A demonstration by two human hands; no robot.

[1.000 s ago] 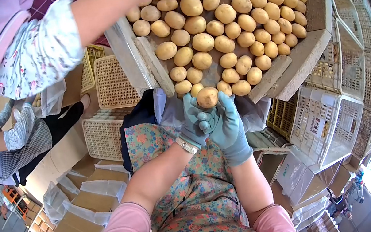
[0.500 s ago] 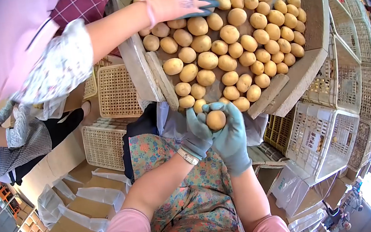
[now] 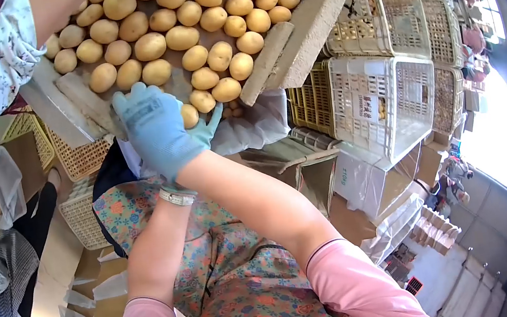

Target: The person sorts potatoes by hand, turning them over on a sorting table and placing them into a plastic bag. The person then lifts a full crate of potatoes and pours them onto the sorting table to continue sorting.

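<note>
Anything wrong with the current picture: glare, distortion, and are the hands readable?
Head view: the bright opening at right is blown out to white, with bluish flare beside it; head view: a curved black border and leaning white crates suggest wide-angle distortion; head view: potatoes and right hand read clearly, the left hand partly hidden beneath.

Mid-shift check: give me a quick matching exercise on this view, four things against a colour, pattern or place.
1. Right hand
2. Watch
3. Apron
4. Potatoes

A. floral
B. yellow-brown
C. partly covering the left hand in this view
D. silvery

Pairs: 1-C, 2-D, 3-A, 4-B
</note>
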